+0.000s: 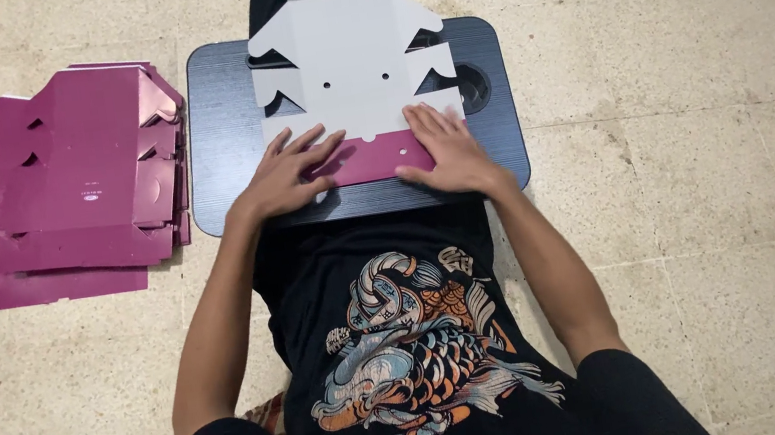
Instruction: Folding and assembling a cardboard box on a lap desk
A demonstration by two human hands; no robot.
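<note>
**Head view: one box blank on the counter, first flap folded over, the rest still flat**

Head view looks down over a black shirt with a fish print (pixel 418 360) and two bare forearms reaching forward. Beyond the lap sits a small dark lap counter (pixel 228 159) on the pale stone floor (pixel 709 203).

Left hand (pixel 285 171) lies flat, fingers spread, pressing the near left part of a die-cut cardboard blank (pixel 352 71). Right hand (pixel 447 149) does the same on the near right part. Neither grip is closed on anything: both palms are open and bear down on the card.

Between the hands a magenta flap (pixel 377 156) shows, the near edge of the blank turned over so its coloured face is up, while the rest shows its grey inner side. I'd judge that this first fold is being creased and that little else is done: the side wings, the tabs and the far panel hanging past the counter's far edge all lie unfolded, so nearly the whole box is still to be formed.

Off to the person's left, on the floor just beside the counter, lies a loose stack of magenta blanks (pixel 69 181), flat and unfolded. No finished box appears anywhere in view.
</note>
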